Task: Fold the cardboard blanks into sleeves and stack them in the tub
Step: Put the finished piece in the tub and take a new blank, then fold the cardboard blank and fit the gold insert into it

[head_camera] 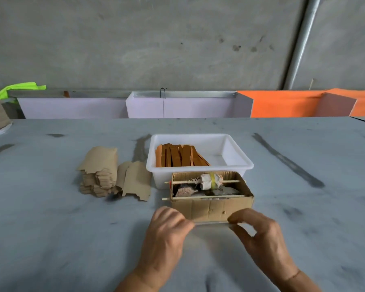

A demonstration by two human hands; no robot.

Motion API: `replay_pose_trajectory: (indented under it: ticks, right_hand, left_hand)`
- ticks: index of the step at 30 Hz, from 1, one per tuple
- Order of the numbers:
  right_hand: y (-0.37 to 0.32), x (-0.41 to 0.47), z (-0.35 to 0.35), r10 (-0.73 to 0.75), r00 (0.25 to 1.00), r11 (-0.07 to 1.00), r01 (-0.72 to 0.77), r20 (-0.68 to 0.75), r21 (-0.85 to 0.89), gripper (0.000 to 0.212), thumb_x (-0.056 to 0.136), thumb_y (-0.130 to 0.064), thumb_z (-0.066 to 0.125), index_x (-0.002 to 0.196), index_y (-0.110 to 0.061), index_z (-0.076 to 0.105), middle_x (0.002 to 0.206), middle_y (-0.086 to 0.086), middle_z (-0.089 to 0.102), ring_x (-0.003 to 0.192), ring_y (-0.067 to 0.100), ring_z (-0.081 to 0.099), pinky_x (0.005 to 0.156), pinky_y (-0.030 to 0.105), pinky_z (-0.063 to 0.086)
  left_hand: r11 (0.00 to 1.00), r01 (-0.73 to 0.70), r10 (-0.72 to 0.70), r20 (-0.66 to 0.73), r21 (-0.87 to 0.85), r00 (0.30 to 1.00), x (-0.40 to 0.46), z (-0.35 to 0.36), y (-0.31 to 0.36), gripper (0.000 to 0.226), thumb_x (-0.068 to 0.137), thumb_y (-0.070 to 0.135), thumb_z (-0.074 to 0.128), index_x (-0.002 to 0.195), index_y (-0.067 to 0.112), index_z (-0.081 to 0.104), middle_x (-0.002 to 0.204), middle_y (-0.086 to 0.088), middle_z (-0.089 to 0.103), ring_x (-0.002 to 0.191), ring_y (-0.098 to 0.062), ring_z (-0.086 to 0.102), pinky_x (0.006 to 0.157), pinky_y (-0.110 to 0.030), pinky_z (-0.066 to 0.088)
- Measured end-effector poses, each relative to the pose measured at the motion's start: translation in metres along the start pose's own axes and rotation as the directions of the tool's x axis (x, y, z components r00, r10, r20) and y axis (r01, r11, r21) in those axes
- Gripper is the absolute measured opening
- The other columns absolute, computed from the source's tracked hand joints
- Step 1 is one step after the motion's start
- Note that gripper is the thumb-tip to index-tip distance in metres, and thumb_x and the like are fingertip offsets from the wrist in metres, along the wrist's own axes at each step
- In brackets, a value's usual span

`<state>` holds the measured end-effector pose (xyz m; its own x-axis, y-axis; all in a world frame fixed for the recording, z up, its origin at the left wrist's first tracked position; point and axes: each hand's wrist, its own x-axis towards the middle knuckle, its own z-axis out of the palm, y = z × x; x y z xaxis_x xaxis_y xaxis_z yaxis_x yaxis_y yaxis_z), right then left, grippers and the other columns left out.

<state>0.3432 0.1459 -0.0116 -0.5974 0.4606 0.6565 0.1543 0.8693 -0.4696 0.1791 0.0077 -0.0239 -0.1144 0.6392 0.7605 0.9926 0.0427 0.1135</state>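
Both hands pinch one thin strip [212, 222] by its ends, left hand [167, 232] and right hand [261, 237], just before the box [211, 205], likely squaring a fold. Blanks [105, 175] lie left of the tub [236, 163], within reach; finished sleeves [179, 155] stand inside. No legible writing.

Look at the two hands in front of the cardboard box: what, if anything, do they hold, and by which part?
A thin flat strip, blurred. The left hand pinches its left end, the right hand its right end. Whether it is a cardboard blank cannot be told.
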Motion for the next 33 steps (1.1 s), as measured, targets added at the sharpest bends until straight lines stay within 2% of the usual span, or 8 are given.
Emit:
replay_pose_trajectory:
  ticks: [3, 5, 9, 16, 22, 26, 30, 33]
  right_hand:
    - [0.01, -0.021, -0.001, -0.149, 0.976, 0.964, 0.18, 0.161, -0.198, 0.019, 0.066, 0.0, 0.08, 0.071, -0.015, 0.069, 0.067, -0.007, 0.064, 0.057, 0.016, 0.061, 0.056, 0.028, 0.044]
    - [0.012, -0.033, -0.001, -0.224, 0.943, 0.926, 0.286, 0.248, -0.248, 0.008, 0.074, -0.01, 0.07, 0.072, -0.017, 0.069, 0.063, -0.007, 0.062, 0.054, 0.016, 0.059, 0.052, 0.025, 0.045]
    - [0.008, -0.037, -0.002, -0.25, 0.906, 0.896, 0.35, 0.341, -0.272, 0.018, 0.079, -0.023, 0.06, 0.063, -0.021, 0.067, 0.066, -0.007, 0.064, 0.057, 0.013, 0.061, 0.053, 0.018, 0.047]
    - [0.003, -0.053, 0.0, -0.05, 0.956, 0.975, 0.109, 0.29, -0.192, 0.004, 0.066, -0.024, 0.073, 0.064, -0.022, 0.071, 0.071, -0.005, 0.063, 0.061, 0.02, 0.061, 0.051, 0.03, 0.051]
    - [0.001, -0.061, 0.006, 0.231, 0.933, 0.97, -0.2, 0.277, -0.137, 0.018, 0.064, -0.01, 0.081, 0.063, -0.024, 0.07, 0.069, -0.005, 0.059, 0.072, 0.022, 0.056, 0.062, 0.038, 0.049]
    - [0.0, -0.061, 0.008, 0.302, 0.918, 0.942, -0.247, 0.255, -0.226, 0.005, 0.076, -0.02, 0.073, 0.071, -0.021, 0.071, 0.073, -0.009, 0.051, 0.082, 0.022, 0.054, 0.069, 0.034, 0.044]
    - [0.0, -0.054, 0.015, 0.414, 0.866, 0.893, -0.326, 0.282, -0.31, 0.013, 0.085, -0.034, 0.059, 0.086, -0.026, 0.069, 0.077, -0.012, 0.046, 0.092, 0.013, 0.049, 0.074, 0.021, 0.035]
    - [0.001, -0.046, 0.016, 0.52, 0.807, 0.844, -0.437, 0.278, -0.312, 0.011, 0.082, -0.031, 0.061, 0.08, -0.026, 0.07, 0.079, -0.008, 0.059, 0.091, 0.015, 0.054, 0.073, 0.023, 0.041]
  left_hand:
    - [0.992, -0.11, 0.106, 0.062, 0.059, 0.992, -0.02, 0.009, 0.008, 0.025, 0.08, 0.006, 0.052, 0.058, 0.012, 0.06, 0.059, -0.002, 0.049, 0.06, -0.021, 0.048, 0.065, -0.03, 0.041]
    - [0.985, -0.154, 0.147, 0.089, 0.081, 0.985, -0.029, 0.013, 0.011, 0.026, 0.079, 0.005, 0.056, 0.054, 0.013, 0.057, 0.057, -0.002, 0.046, 0.059, -0.02, 0.047, 0.065, -0.028, 0.04]
    - [0.985, -0.155, 0.139, 0.184, 0.072, 0.973, -0.036, 0.015, 0.009, 0.022, 0.063, 0.005, 0.078, 0.053, 0.014, 0.06, 0.056, 0.0, 0.047, 0.057, -0.02, 0.051, 0.063, -0.028, 0.04]
    - [0.983, 0.129, -0.081, 0.326, -0.129, 0.942, -0.038, 0.013, 0.011, 0.01, 0.063, 0.025, 0.079, 0.062, 0.019, 0.07, 0.068, 0.008, 0.06, 0.074, -0.006, 0.047, 0.07, -0.022, 0.037]
    - [0.898, 0.377, -0.242, 0.458, -0.229, 0.855, -0.037, 0.012, 0.009, 0.006, 0.071, 0.023, 0.08, 0.073, 0.021, 0.074, 0.079, 0.014, 0.059, 0.084, -0.002, 0.051, 0.08, -0.021, 0.038]
    - [0.874, 0.447, -0.318, 0.469, -0.193, 0.824, -0.032, 0.017, 0.014, 0.009, 0.076, 0.031, 0.076, 0.077, 0.022, 0.075, 0.086, 0.022, 0.054, 0.093, 0.0, 0.047, 0.089, -0.021, 0.035]
    - [0.852, 0.517, -0.424, 0.476, -0.078, 0.771, -0.029, 0.023, 0.018, 0.015, 0.079, 0.037, 0.07, 0.075, 0.023, 0.071, 0.091, 0.025, 0.047, 0.097, 0.002, 0.039, 0.096, -0.024, 0.031]
    - [0.825, 0.565, -0.494, 0.472, -0.009, 0.73, -0.027, 0.024, 0.022, 0.015, 0.078, 0.039, 0.07, 0.07, 0.025, 0.069, 0.092, 0.024, 0.045, 0.099, 0.0, 0.039, 0.096, -0.023, 0.03]
